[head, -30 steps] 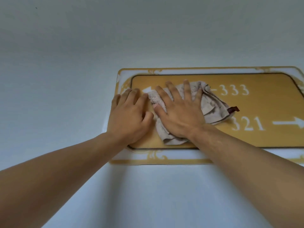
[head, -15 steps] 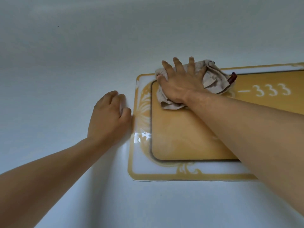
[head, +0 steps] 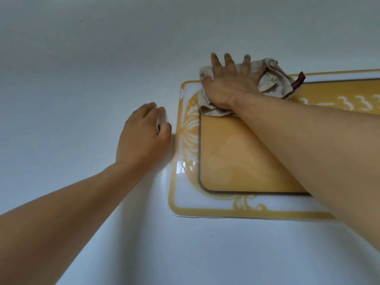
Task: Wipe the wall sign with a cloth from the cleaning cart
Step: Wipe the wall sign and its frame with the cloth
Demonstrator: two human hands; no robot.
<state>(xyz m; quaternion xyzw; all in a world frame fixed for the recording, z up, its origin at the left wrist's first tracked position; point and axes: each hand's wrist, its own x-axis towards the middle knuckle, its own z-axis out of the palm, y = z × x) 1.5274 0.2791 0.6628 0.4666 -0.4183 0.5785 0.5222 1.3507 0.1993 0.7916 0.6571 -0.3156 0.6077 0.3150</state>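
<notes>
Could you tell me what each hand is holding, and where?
The right hand presses the cloth, over its left part, onto the sign at its top-left corner; the left hand holds nothing.

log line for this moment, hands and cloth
step: wipe sign | right hand: fingers spread, pressing cloth on top-left corner | left hand: loosely curled, against wall left of sign, holding nothing

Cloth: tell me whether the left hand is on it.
No: the right hand presses the cloth at the upper left corner of the wall sign; the left hand lies on the wall beside it.
</notes>
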